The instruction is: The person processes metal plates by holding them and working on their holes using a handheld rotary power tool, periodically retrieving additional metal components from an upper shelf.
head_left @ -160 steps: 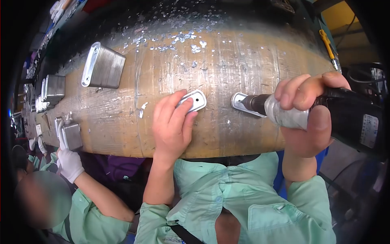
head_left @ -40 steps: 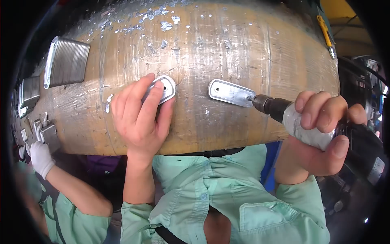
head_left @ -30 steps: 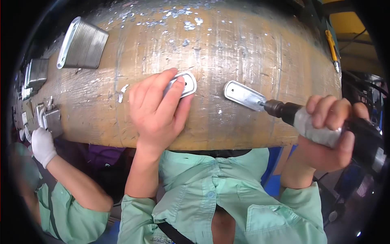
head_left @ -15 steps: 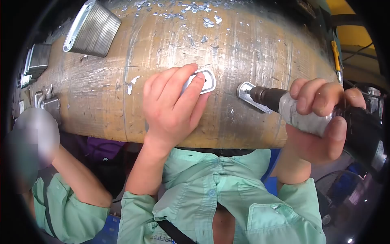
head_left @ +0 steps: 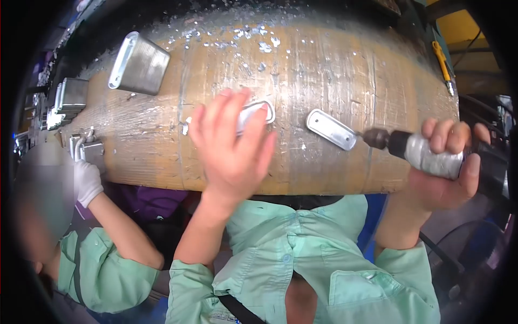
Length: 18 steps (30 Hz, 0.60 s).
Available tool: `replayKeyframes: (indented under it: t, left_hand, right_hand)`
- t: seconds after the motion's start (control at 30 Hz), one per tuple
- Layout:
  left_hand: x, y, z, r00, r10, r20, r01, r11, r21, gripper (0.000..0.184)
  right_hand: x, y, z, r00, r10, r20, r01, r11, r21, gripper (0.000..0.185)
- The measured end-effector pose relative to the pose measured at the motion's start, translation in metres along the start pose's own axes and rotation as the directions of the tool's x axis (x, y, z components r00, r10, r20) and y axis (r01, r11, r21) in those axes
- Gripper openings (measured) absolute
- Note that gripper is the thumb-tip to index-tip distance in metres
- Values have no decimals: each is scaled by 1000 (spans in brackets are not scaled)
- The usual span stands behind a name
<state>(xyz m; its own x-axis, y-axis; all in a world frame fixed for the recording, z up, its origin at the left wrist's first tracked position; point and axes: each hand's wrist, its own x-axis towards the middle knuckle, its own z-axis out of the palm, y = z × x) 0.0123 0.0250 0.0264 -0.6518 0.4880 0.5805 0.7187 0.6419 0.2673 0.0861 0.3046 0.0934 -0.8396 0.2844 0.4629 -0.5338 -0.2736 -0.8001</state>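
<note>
My right hand [head_left: 450,167] grips a dark power drill [head_left: 396,141] whose barrel is wrapped in pale tape. The drill's tip lies at the right end of a flat, oblong metal plate [head_left: 330,129] with rounded ends and a small hole near its left end; I cannot tell if they touch. My left hand [head_left: 232,146] is blurred, with its fingers apart, over a second rounded metal piece [head_left: 264,110]. The fingers hide part of that piece, and the index finger or thumb lies close to its rim.
A worn, scratched worktop [head_left: 291,173] carries scattered metal chips [head_left: 264,46] toward the back. A ribbed metal block [head_left: 143,62] stands at the upper left, with stacked blocks [head_left: 73,94] farther left. A co-worker's gloved hand [head_left: 89,183] is near the left edge. A yellow-handled tool [head_left: 442,62] lies upper right.
The drill has drawn back rightward from the middle of the plate to its right end. My left hand's fingers have lifted and spread. The co-worker's gloved hand has come into sight. The view has shifted slightly.
</note>
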Motion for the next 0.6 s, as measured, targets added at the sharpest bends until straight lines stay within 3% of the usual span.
replayKeyframes:
  t: [0.03, 0.1, 0.13, 0.17, 0.33, 0.6]
  left_hand:
    - [6, 9, 0, 1000, 9, 2, -9, 1000, 13, 35]
    - [13, 23, 21, 978, 163, 126, -117, 943, -312, 34]
    - [22, 36, 24, 957, 224, 182, -158, 934, -321, 33]
    - [26, 43, 35, 946, 254, 204, -178, 928, -329, 34]
    - [32, 53, 57, 870, 305, 388, -172, 924, -341, 32]
    - [37, 42, 31, 943, 255, 213, -164, 914, -371, 32]
  right_hand:
    - [-5, -4, -6, 997, 1, -72, -6, 998, -70, 45]
    - [-17, 0, -11, 974, -15, -226, -38, 972, -230, 44]
    - [-22, 6, -8, 961, -67, -269, -41, 926, -375, 44]
    - [-28, 8, -18, 958, -68, -278, -13, 960, -280, 44]
    - [-28, 10, -18, 971, -170, -170, 101, 929, -355, 46]
    - [-31, 8, -22, 951, -156, -268, 59, 939, -339, 48]
